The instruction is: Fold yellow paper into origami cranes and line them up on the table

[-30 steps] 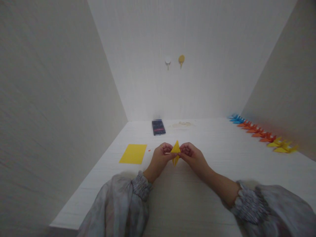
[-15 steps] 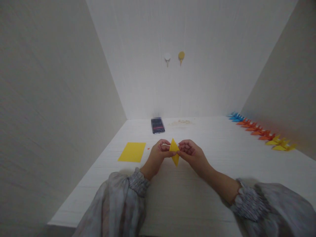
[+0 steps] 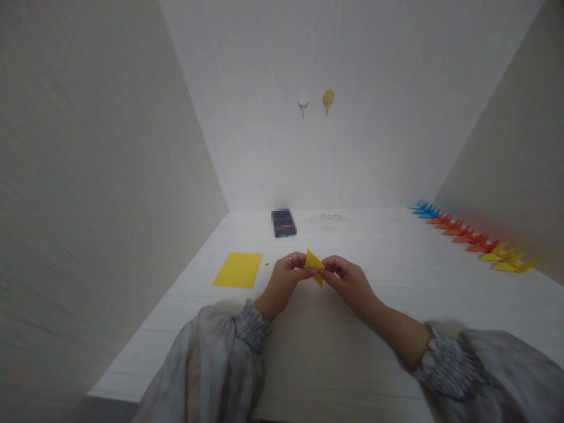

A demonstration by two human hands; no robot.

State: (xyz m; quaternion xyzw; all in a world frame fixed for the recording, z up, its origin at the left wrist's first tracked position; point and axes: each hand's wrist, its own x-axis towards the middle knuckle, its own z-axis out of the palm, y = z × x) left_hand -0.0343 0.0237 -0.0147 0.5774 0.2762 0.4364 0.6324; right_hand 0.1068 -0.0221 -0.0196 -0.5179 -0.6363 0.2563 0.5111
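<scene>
Between my two hands is a small folded piece of yellow origami paper (image 3: 313, 260), held up over the white table with a point at its top and another at its bottom. My left hand (image 3: 288, 277) pinches its left side, thumb in front and fingers behind; a ring shows on one finger. On the right edge, the thumb and fingertips of my right hand (image 3: 346, 275) close on the paper too. The fingers partly cover the paper's middle. Left of my left hand lies a flat yellow sheet of paper (image 3: 238, 270), with a tiny orange scrap (image 3: 267, 264) beside it.
A dark phone (image 3: 284, 223) lies near the back wall. Along the right side runs a row of folded paper figures: blue (image 3: 425, 210), orange (image 3: 462, 231) and yellow (image 3: 506, 258). A white hook (image 3: 303, 100) and a yellow hook (image 3: 328, 98) are on the back wall.
The folded yellow paper has turned, its lower point now tilting to the right, and less of it shows below my thumbs. Both hands keep hold; the view has shifted slightly.
</scene>
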